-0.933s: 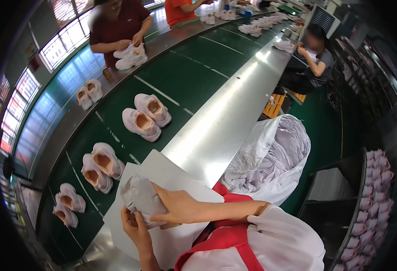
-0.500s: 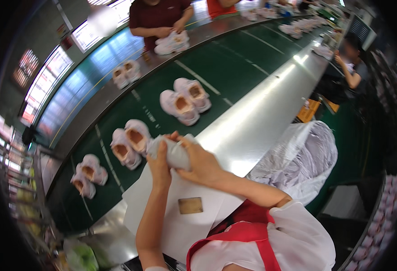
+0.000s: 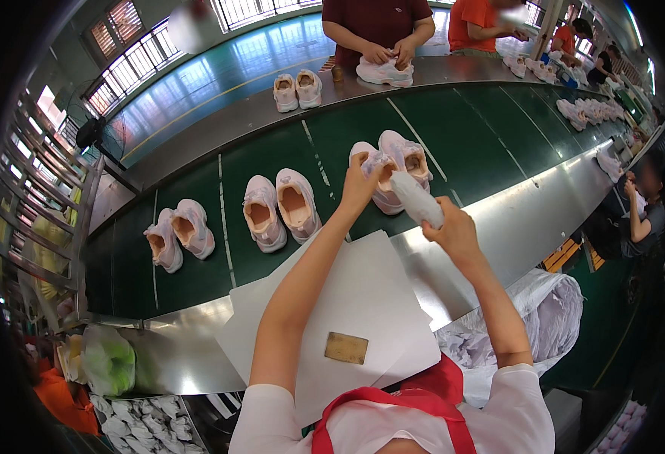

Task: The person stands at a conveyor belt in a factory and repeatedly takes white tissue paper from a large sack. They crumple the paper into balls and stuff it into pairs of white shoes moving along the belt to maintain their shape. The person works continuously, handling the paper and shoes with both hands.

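On the green conveyor belt stands a pair of pale pink and white sneakers, whose left shoe (image 3: pixel 367 155) is gripped at its upper by the fingers of my left hand (image 3: pixel 357 188). My right hand (image 3: pixel 453 228) is closed round one end of an elongated wad of whitish paper (image 3: pixel 417 200). The wad's far tip points at the opening of that left shoe. Beside it is the right shoe (image 3: pixel 414 160), untouched. Where exactly my left fingertips press is partly hidden by the shoe's tongue and collar.
White sheets (image 3: pixel 294 371) with a small brownish rectangular plate (image 3: pixel 346 348) lie before me. More sneaker pairs (image 3: pixel 279 208) stand leftward on the belt (image 3: pixel 468 129). A large plastic bag (image 3: pixel 552 310) of pale paper is at right. A person (image 3: pixel 378 34) handles a shoe across the belt.
My hands were together around the paper wad; now my left hand has gone to the shoe, and my right alone holds the wad, longer in shape. The view has turned.
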Tool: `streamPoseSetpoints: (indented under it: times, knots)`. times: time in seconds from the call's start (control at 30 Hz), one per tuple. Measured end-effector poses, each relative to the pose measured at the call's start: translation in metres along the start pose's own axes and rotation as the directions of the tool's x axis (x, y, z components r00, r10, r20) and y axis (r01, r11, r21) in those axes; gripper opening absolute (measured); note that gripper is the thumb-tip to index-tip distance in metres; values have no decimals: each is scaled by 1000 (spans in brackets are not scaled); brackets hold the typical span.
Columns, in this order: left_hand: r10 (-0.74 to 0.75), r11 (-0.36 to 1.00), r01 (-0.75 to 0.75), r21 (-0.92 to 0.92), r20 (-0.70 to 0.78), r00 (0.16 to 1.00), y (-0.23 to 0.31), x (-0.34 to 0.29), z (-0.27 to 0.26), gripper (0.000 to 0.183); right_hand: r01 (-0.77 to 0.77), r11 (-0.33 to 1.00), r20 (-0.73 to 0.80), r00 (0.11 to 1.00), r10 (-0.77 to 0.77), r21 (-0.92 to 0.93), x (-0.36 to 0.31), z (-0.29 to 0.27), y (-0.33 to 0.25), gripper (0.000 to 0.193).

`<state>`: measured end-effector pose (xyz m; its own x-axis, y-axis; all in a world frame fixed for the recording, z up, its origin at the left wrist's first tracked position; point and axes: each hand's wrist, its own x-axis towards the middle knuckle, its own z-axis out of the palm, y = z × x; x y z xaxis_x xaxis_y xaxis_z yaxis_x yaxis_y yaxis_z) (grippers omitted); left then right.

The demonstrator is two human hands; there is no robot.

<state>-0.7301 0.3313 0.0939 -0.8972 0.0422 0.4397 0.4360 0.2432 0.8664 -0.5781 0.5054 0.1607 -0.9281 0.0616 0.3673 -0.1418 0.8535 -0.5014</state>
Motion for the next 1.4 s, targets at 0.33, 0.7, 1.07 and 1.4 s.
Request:
streamPoseSetpoints:
  times: [0.33, 0.7, 1.07, 1.4]
  knots:
    - [-31, 967, -74, 245, 397, 917, -18, 51, 21, 38, 337, 828, 333, 922, -195, -448, 132, 75, 38, 37]
    - [41, 962, -138, 237, 373, 927, -16, 44, 12, 33, 440, 774, 476, 855, -207, -455, 148, 117, 41, 28]
    - [-29, 965, -97, 245, 463, 886, -22, 41, 9, 62, 415, 905, 495, 808, -319, -93, 160, 83, 31, 63]
    - [-50, 835, -30, 549, 130, 990, -22, 40, 37, 23, 308, 878, 202, 948, -248, -368, 165, 144, 48, 24]
